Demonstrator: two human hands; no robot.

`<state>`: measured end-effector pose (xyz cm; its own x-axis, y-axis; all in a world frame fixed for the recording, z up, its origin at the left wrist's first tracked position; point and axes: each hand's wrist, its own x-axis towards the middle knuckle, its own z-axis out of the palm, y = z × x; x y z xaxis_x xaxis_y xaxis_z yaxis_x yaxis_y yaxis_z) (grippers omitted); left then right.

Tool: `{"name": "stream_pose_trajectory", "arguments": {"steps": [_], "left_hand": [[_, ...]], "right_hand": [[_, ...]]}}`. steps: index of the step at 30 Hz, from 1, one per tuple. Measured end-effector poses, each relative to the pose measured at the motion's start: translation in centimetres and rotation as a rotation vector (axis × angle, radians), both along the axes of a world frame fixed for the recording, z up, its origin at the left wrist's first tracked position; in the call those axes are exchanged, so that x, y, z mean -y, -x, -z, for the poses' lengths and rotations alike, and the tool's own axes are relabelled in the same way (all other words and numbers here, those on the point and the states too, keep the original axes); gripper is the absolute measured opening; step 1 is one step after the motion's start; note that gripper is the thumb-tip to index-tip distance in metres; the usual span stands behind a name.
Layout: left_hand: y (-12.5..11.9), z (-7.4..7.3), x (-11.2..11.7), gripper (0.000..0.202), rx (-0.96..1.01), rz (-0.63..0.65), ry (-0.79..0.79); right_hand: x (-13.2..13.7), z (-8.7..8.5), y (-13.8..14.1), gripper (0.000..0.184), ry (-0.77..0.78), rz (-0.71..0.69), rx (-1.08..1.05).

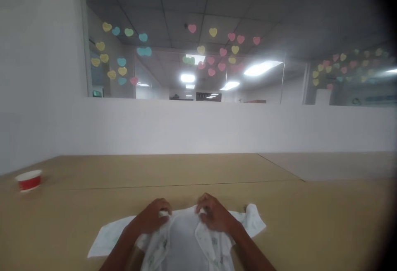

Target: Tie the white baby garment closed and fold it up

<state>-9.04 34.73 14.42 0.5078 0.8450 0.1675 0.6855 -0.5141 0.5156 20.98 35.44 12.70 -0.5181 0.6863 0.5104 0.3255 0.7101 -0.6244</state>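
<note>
A small white shirt (pixel 186 240) with a faint green print is spread on the table, its front parted and the plain inner side showing in the middle. One sleeve (pixel 110 236) stretches out flat to the left; the other sleeve (pixel 254 220) lies to the right with its end folded up. At the left side of the neckline, my left hand (pixel 155 214) is closed, fingers and thumb pinching the cloth. My right hand (pixel 214 214) grips the right side of the neckline the same way. The shirt's lower part runs out of view at the bottom.
A red and white paper bowl (pixel 29 181) stands at the left of the tan table (pixel 335 225). Behind the table rises a white wall (pixel 217 128), with a glass pane above it bearing several heart-shaped stickers (pixel 213 32). A grey panel (pixel 341 165) is at the back right.
</note>
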Motion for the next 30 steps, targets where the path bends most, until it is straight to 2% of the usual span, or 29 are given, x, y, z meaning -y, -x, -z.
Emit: {"name": "stream_pose_trajectory", "arguments": {"steps": [2, 4, 7, 10, 13, 16, 18, 22, 24, 28, 30], "left_hand": [[0.3, 0.8, -0.2, 0.021, -0.001, -0.009, -0.05], [0.0, 1.0, -0.1, 0.018, -0.012, -0.028, -0.059], [-1.0, 0.6, 0.2, 0.016, 0.023, -0.03, -0.048], [-1.8, -0.1, 0.5, 0.026, 0.122, -0.067, -0.048], [-2.2, -0.2, 0.6, 0.038, 0.18, -0.175, -0.084], [-2.6, 0.4, 0.2, 0.035, 0.129, -0.272, -0.147], [-3.1, 0.9, -0.3, 0.028, 0.069, -0.338, -0.142], [-4.1, 1.6, -0.9, 0.025, -0.05, -0.46, -0.11], [-4.2, 1.7, -0.8, 0.023, -0.069, -0.46, -0.085], [-3.5, 1.3, -0.5, 0.025, -0.038, -0.316, -0.007], [-3.1, 0.9, -0.5, 0.029, -0.026, -0.277, 0.02]], "right_hand": [[0.0, 1.2, -0.3, 0.041, -0.03, -0.007, 0.094], [0.1, 1.5, -0.7, 0.047, -0.065, 0.021, 0.189], [0.1, 1.2, -1.1, 0.031, -0.12, 0.094, 0.241], [0.3, 0.8, -1.3, 0.019, -0.124, 0.119, 0.243], [0.4, 0.8, -1.5, 0.036, -0.087, 0.112, 0.293], [0.4, 0.8, -1.7, 0.058, -0.076, 0.091, 0.349], [0.4, 0.7, -1.7, 0.053, -0.075, 0.083, 0.358], [0.5, 0.4, -1.6, 0.032, -0.075, 0.131, 0.374], [0.5, 0.4, -1.5, 0.03, -0.078, 0.147, 0.38], [0.5, 0.7, -1.7, 0.043, -0.046, 0.148, 0.356], [0.5, 0.5, -1.9, 0.039, -0.032, 0.156, 0.358]]}}
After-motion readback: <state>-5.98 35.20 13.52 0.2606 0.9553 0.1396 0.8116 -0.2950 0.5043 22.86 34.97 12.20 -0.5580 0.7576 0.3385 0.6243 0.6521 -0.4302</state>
